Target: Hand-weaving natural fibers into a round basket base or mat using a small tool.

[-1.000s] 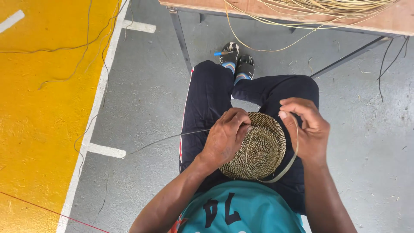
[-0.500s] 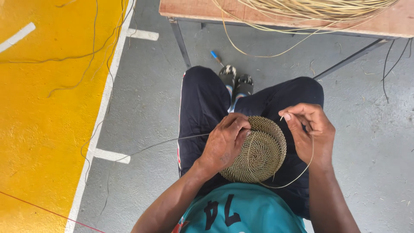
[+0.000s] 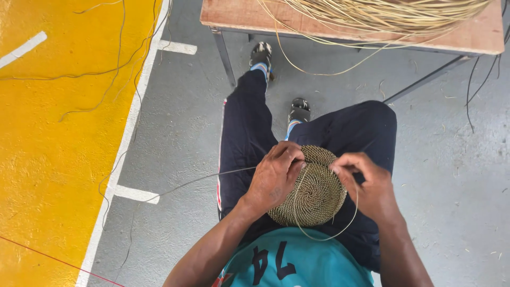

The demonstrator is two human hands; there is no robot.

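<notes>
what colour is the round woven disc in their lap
Tan straw with a coiled spiral pattern, clearest in the head view.

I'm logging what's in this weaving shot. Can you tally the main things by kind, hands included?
Hands: 2, left hand and right hand, both on the disc
Round woven discs: 1, woven disc on the lap
Wooden tables: 1, table
Bundles of pale straw: 1, straw bundle on the table
Shoes: 2, shoes
Total: 7

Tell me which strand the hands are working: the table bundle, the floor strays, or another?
Another: the thin strand looping below the woven disc on the lap, pinched by the right hand.
</notes>
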